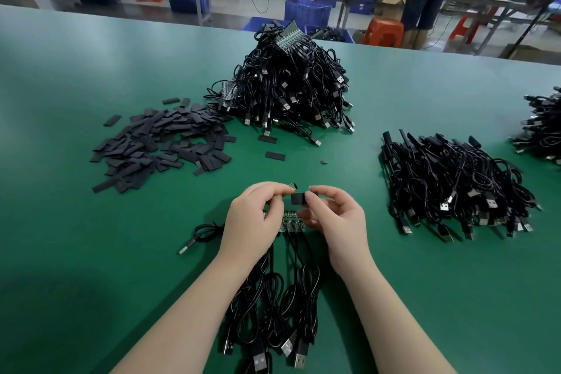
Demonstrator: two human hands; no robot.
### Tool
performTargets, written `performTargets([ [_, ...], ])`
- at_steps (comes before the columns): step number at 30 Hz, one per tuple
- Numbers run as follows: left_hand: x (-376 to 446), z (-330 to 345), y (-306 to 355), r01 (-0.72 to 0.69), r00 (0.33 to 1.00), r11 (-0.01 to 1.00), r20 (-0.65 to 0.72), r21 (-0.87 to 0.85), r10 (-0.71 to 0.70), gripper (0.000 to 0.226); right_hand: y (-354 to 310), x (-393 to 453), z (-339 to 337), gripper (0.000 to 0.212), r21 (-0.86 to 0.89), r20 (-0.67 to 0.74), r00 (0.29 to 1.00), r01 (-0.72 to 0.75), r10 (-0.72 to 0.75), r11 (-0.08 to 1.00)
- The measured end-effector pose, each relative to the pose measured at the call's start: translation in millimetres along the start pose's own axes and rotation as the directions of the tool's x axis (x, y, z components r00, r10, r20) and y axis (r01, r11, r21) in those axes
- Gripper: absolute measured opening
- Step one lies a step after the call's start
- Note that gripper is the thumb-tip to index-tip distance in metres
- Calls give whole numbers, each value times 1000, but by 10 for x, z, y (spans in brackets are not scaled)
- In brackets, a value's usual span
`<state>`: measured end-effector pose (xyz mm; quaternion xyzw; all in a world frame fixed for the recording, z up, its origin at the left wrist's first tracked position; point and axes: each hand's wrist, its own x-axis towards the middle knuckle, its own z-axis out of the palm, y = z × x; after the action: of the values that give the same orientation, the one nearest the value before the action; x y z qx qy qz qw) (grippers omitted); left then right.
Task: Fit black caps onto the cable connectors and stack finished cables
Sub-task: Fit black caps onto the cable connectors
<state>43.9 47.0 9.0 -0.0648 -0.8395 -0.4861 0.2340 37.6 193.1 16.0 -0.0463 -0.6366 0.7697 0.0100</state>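
Observation:
My right hand (334, 222) pinches a black cap (299, 198) between thumb and fingers, just above the table. My left hand (255, 215) pinches a small cable connector whose tip (293, 185) shows right beside the cap. Under both hands lies a strip of small circuit boards (288, 223) with black cables (282, 297) running toward me, USB plugs at the near end. A heap of loose black caps (161, 143) lies at the left. A tall pile of uncapped cables (291, 85) rises behind. Capped cables (455, 185) are stacked at the right.
The green table (76, 252) spreads around the work. Two stray caps (274, 156) lie between the piles. One loose cable (197, 235) curls left of my left hand. Another cable stack (543, 127) sits at the far right edge. A person stands at benches beyond.

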Motion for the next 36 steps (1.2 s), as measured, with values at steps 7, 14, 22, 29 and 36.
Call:
performTargets([
  [7, -2, -2, -2, 11, 996, 997, 92, -75, -4, 25, -10, -5, -3, 7, 13, 9, 1000, -13, 13, 1000],
  [14, 24, -16, 19, 60, 995, 995, 83, -79, -53, 31, -35, -9, -15, 16, 35, 64, 998, -19, 16, 999],
  [22, 49, -45, 25, 156, 982, 972, 133, -175, -133, 23, -75, -4, -57, 26, -55, 175, 981, 91, -80, 994],
  [29, 46, -51, 12, 146, 980, 968, 162, -202, -114, 21, -68, 4, -75, 29, -122, 175, 975, 161, -139, 979],
  [36, 44, -39, 22, 122, 982, 970, 168, -210, -87, 23, -66, 11, -56, 24, -139, 139, 976, 187, -168, 972],
])
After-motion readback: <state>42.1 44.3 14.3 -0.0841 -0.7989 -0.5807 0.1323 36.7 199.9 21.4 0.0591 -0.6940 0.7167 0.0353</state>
